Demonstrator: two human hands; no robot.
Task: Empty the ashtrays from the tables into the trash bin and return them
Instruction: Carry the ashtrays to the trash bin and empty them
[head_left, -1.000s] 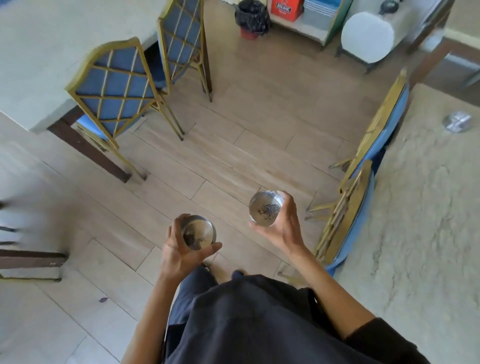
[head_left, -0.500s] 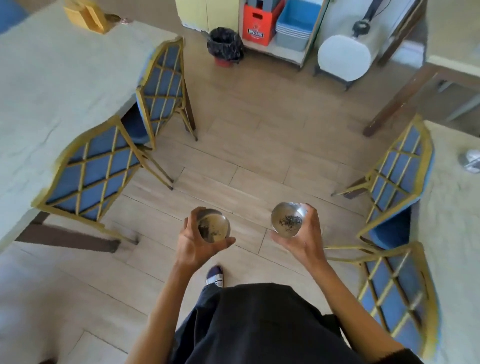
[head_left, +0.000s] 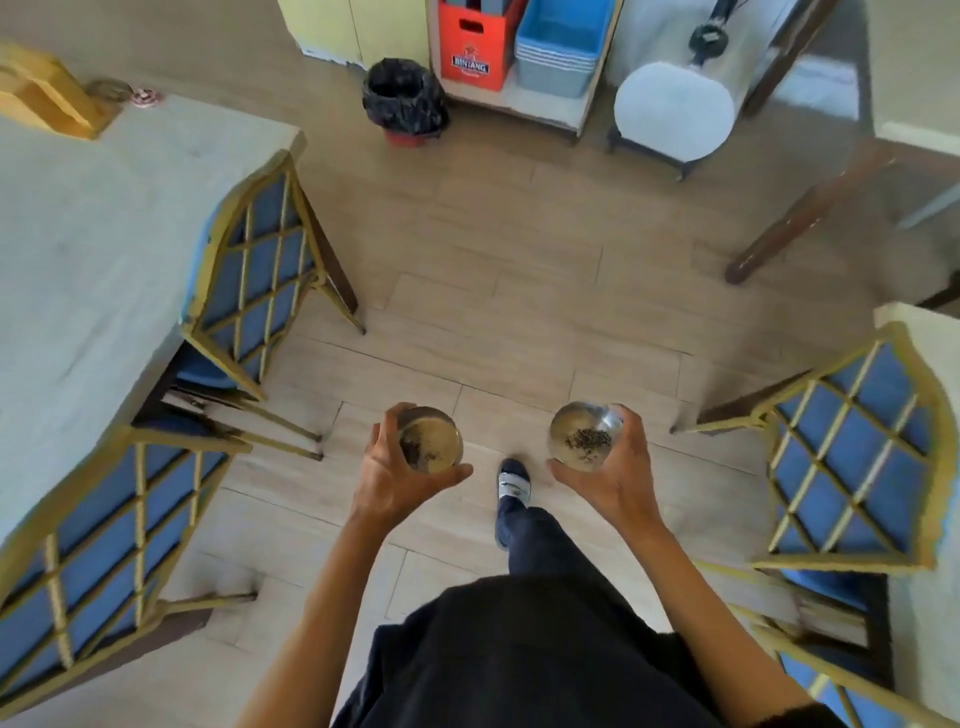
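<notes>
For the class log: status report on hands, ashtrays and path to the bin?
Left hand grips left ashtray; right hand grips right ashtray. Both hold ash. Trash bin ahead, floor open.

Both near chairs (head_left: 98, 561) run off the frame's edges, and the wooden box (head_left: 41, 104) is cut at left.

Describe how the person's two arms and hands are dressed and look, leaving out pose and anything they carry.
Both forearms are bare. The left hand and right hand wear no gloves, and no rings, watch or bracelet are visible. A dark sleeve edge shows on the right arm near the elbow; the left arm's sleeve is out of frame.
</notes>
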